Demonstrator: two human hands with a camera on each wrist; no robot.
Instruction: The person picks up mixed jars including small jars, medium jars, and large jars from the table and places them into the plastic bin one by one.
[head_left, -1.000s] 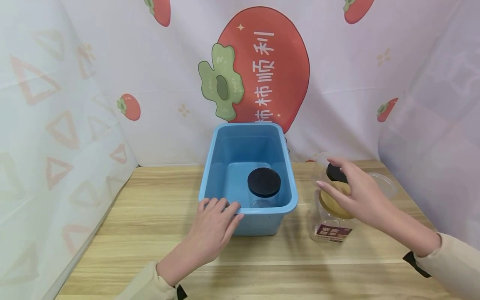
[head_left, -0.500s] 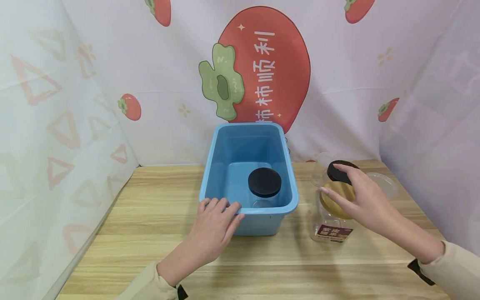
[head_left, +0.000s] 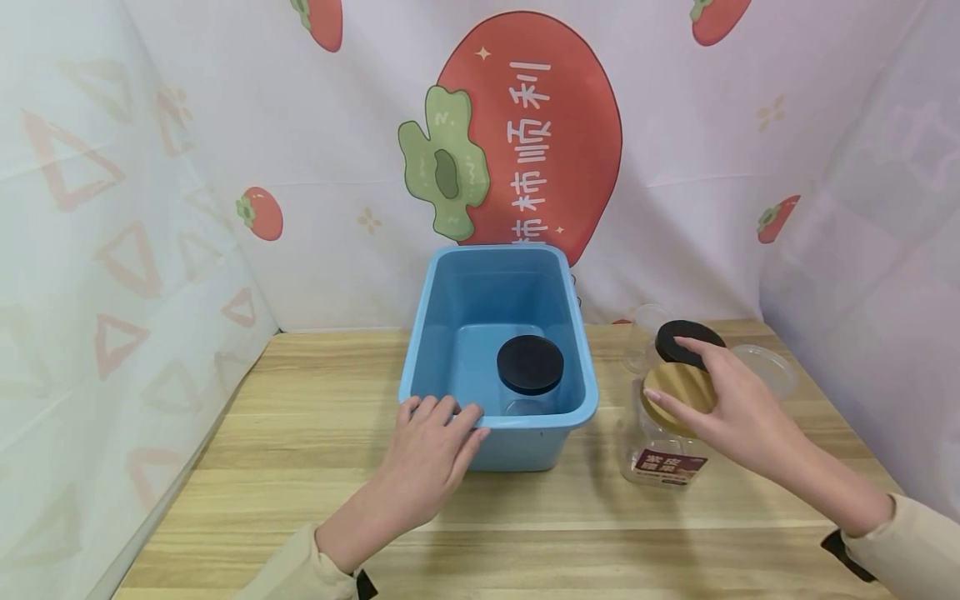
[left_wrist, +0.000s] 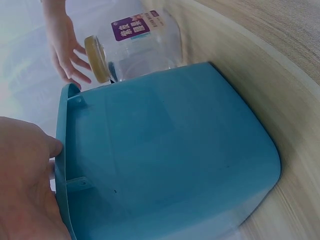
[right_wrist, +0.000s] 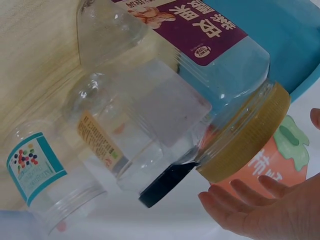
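My left hand (head_left: 423,458) grips the front rim of a blue plastic bin (head_left: 517,450), fingers over the edge and thumb on the outer side. Inside the bin, near its front right corner, stands a clear jar with a black lid (head_left: 530,364). My right hand (head_left: 738,408) hovers with spread fingers over the gold lid (right_wrist: 245,135) of a large clear jar (head_left: 652,450) with a purple label. In the right wrist view a gap shows between fingertips and lid. Behind that jar is another clear jar with a black lid (head_left: 686,340), partly hidden by the hand.
Farther right on the wooden table stands a clear container (head_left: 768,371); the right wrist view shows a clear jar with a teal label (right_wrist: 37,167). Another transparent container (head_left: 645,329) is behind the gold-lidded jar. A printed cloth (head_left: 330,275) rises behind the table.
My right hand has drifted slightly to the right, so more of the gold lid and the black lid behind it shows. My left hand and the bin have stayed in place.
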